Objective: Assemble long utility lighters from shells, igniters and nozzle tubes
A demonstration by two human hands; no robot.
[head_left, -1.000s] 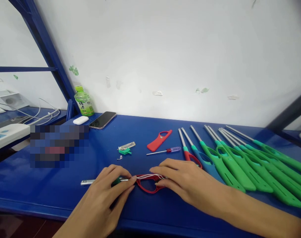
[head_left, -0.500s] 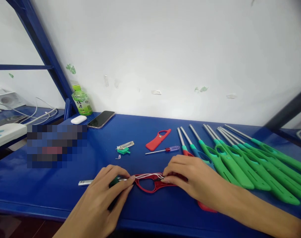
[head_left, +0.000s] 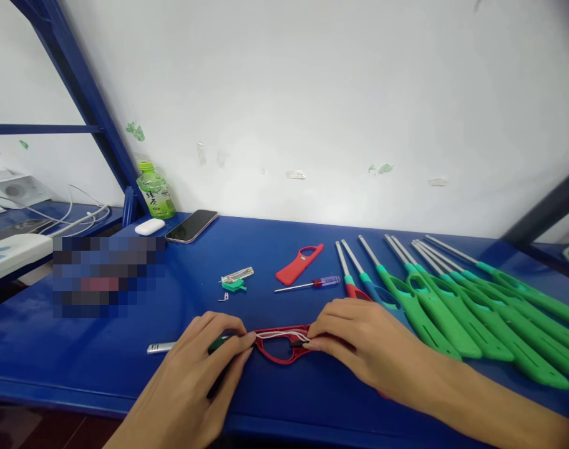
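Observation:
An opened red lighter casing [head_left: 279, 360] lies low over the table between my hands, its loop-shaped trigger opening facing me. White wires [head_left: 279, 333] run along its upper edge. My left hand [head_left: 204, 362] grips the lighter's front end, where a green collar shows between the fingers and the metal tube [head_left: 160, 347] sticks out to the left. With thumb and fingers, my right hand [head_left: 354, 337] pinches a small black part [head_left: 298, 343] where the wires end inside the casing. The handle end is hidden under that hand.
Beyond my hands lie a red casing half [head_left: 296, 267], a screwdriver [head_left: 307, 284], a green trigger piece [head_left: 234, 285] and a clear fuel tank [head_left: 238, 275]. Several lighters [head_left: 453, 305] fill the right side. A phone [head_left: 191, 226], white case [head_left: 150, 226] and bottle [head_left: 156, 193] stand back left.
The black part now shows at my right fingertips inside the casing, and the wires there have shifted. My right hand has moved slightly down; my left hand keeps its grip.

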